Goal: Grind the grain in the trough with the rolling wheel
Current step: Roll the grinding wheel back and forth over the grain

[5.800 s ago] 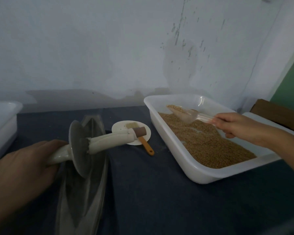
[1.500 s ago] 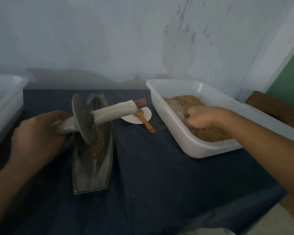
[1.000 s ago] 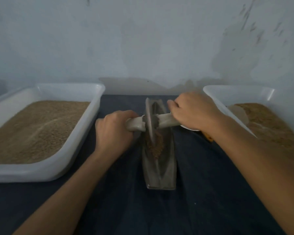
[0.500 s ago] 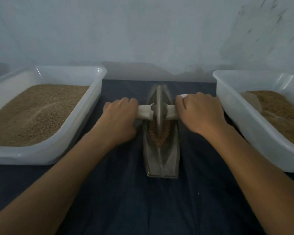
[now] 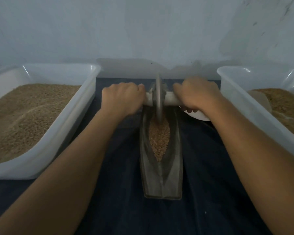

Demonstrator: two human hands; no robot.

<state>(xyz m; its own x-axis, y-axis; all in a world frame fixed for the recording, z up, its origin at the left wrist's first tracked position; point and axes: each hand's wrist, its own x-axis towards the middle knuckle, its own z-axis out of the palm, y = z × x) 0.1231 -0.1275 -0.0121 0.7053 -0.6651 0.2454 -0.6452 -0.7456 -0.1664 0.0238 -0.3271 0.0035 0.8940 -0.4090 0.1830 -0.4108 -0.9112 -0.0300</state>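
A narrow boat-shaped metal trough (image 5: 161, 182) lies lengthwise on the dark cloth in the middle. Brown grain (image 5: 159, 139) fills its groove. The thin grey rolling wheel (image 5: 158, 97) stands on edge in the far part of the trough, its lower rim in the grain. A pale axle handle runs through it crosswise. My left hand (image 5: 121, 99) grips the left end of the handle, and my right hand (image 5: 196, 97) grips the right end. Both wrists are bent down over it.
A white plastic tub (image 5: 46, 138) of grain stands at the left, and a second white tub (image 5: 244, 106) of grain at the right. A white dish (image 5: 198, 115) peeks out under my right wrist. A pale wall rises close behind the table.
The wheel has rolled away from me toward the far end of the trough, with both hands on the handle. More of the grain behind the wheel now shows.
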